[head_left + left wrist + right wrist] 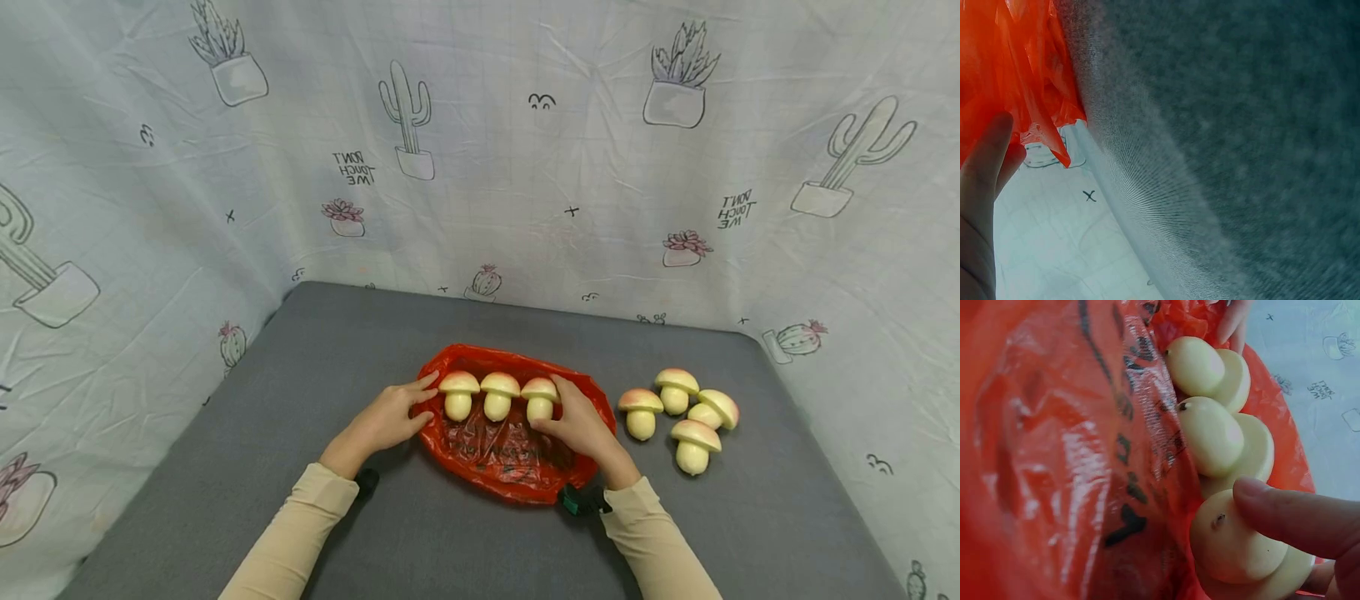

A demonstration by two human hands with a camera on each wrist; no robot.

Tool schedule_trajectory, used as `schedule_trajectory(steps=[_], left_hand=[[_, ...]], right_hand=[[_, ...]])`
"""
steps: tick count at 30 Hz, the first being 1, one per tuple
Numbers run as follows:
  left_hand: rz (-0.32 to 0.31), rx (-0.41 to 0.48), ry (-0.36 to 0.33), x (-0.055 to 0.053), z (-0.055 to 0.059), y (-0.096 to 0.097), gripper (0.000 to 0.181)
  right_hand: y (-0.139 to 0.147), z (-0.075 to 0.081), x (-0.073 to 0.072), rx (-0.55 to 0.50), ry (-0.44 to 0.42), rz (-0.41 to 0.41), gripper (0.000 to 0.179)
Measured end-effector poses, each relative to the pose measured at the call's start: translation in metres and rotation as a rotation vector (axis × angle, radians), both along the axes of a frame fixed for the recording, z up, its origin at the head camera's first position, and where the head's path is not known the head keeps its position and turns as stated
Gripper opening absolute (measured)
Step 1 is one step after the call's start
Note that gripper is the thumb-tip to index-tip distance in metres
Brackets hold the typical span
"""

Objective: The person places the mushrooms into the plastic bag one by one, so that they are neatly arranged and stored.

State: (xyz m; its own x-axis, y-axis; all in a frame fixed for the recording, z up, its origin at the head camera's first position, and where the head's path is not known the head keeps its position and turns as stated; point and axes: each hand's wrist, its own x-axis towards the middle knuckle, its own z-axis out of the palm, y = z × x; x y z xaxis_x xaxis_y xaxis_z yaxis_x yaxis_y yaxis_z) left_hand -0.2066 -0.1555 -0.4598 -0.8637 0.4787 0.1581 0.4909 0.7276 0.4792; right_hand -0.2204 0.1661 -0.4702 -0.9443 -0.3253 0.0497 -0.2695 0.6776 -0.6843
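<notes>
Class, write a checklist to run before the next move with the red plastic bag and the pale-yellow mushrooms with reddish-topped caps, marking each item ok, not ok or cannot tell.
1. Red plastic bag spread open: ok, its mouth is wide on the grey table.
2. Right hand's grip: ok, it holds the rightmost pale-yellow mushroom of three in the bag.
3. Left hand at the bag: ok, fingers touch its left rim.
4. All mushrooms inside: not ok, four loose mushrooms are on the table, right of the bag.
5. Bag's underside untorn: cannot tell, hidden.
</notes>
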Motion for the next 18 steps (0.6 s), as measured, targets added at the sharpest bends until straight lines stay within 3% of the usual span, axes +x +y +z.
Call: schedule_trajectory(steps=[18], left_hand=[[0.0, 0.011, -0.025, -0.001, -0.001, 0.0, 0.044]], right_hand=[[-0.001, -0.016, -0.009, 0.013, 0.031, 0.003, 0.084]])
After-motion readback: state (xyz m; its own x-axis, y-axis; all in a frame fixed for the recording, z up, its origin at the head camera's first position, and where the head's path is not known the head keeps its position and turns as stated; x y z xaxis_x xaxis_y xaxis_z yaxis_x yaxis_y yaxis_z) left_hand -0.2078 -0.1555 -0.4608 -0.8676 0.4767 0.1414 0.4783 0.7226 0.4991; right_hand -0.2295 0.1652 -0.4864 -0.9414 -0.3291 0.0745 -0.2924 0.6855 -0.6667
